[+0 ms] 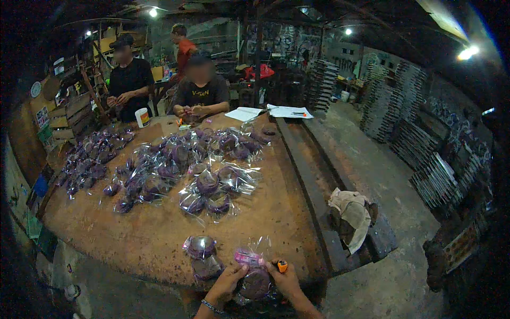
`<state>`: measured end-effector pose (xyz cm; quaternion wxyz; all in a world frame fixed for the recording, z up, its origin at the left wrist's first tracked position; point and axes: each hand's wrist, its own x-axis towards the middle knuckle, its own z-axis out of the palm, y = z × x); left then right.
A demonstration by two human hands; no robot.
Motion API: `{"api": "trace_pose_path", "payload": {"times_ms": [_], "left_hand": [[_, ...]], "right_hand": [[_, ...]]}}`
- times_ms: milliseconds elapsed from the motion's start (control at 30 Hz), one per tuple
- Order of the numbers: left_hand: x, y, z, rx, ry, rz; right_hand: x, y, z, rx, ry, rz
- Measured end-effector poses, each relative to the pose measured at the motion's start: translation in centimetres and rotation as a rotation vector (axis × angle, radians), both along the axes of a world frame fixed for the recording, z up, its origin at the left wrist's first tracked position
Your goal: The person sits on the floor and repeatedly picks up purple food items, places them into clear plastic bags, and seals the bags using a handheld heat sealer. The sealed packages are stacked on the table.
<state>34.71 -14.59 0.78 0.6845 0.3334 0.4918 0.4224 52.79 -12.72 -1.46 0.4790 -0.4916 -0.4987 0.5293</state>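
At the near edge of the table, my left hand (227,283) is closed on the left side of a clear plastic bag (255,283) with a dark purple, round item inside. A pink label (249,258) shows at its upper part. The bag's right side is gripped by my right hand (286,280), which also has a small orange thing with a black end (282,266) at its fingers; its kind is unclear. Just left of my hands lie two similar bagged round items, one dark purple piece (202,246) above another (208,267).
Heaps of bagged purple items (159,170) cover the middle and left of the brown table (276,212). Dark rails (303,186) run along its right side, with a beige cloth (350,215) on them. Two people sit or stand across the table, near a white tub (142,117) and open papers (244,114).
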Motion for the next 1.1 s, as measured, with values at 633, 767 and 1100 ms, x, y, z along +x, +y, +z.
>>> {"api": "trace_pose_path", "payload": {"times_ms": [633,767,1100], "left_hand": [[1.4,-0.6,-1.8,0.091,-0.041,0.19],[1.9,-1.0,1.2,0.083,0.144,0.165],[2.6,-0.8,1.2,0.092,-0.019,0.207]], "right_hand": [[-0.7,0.4,1.5,-0.179,-0.422,-0.148],[-0.7,0.7,-1.4,-0.218,-0.205,-0.01],[-0.3,-0.7,-0.1,0.588,-0.352,0.169]]}}
